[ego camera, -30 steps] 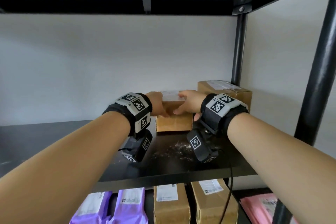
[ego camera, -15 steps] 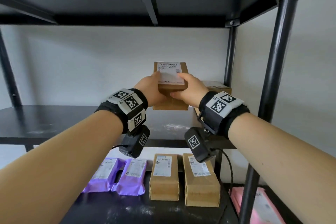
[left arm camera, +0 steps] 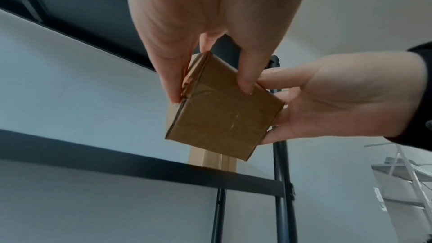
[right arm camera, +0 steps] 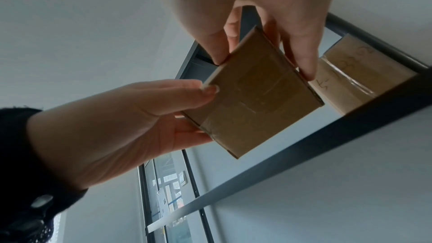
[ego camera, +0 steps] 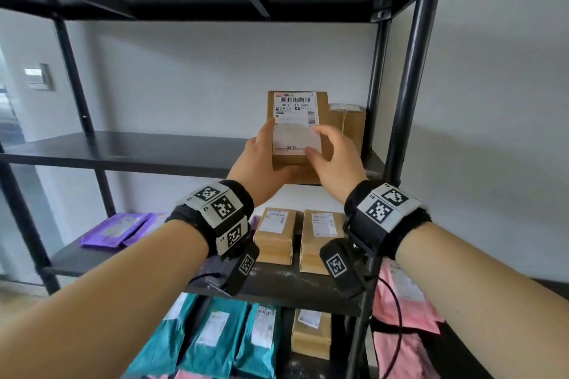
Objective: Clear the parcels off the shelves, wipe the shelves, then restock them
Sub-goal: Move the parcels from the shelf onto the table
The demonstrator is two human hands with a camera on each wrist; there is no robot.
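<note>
A small brown cardboard parcel (ego camera: 296,114) with a white shipping label is held in the air in front of the upper shelf (ego camera: 129,148). My left hand (ego camera: 261,163) grips its left side and underside. My right hand (ego camera: 334,157) grips its right side, thumb on the label. From the left wrist the parcel (left arm camera: 222,115) shows its taped end between my left fingers (left arm camera: 173,73). The right wrist view has the parcel (right arm camera: 254,99) pinched between thumb and fingers. A second brown parcel (ego camera: 351,126) stands on the shelf by the right rear post.
The black metal rack (ego camera: 409,77) has several tiers. The shelf below carries two brown boxes (ego camera: 274,234) and purple mailers (ego camera: 117,228). Teal mailers (ego camera: 215,335) and a brown box (ego camera: 311,335) lie lower. Pink mailers (ego camera: 406,301) lie at the right. White wall behind.
Both hands have lifted the labelled parcel off the upper shelf and drawn it toward me, tilting its label to face me. My head has pulled back, so lower shelves show.
</note>
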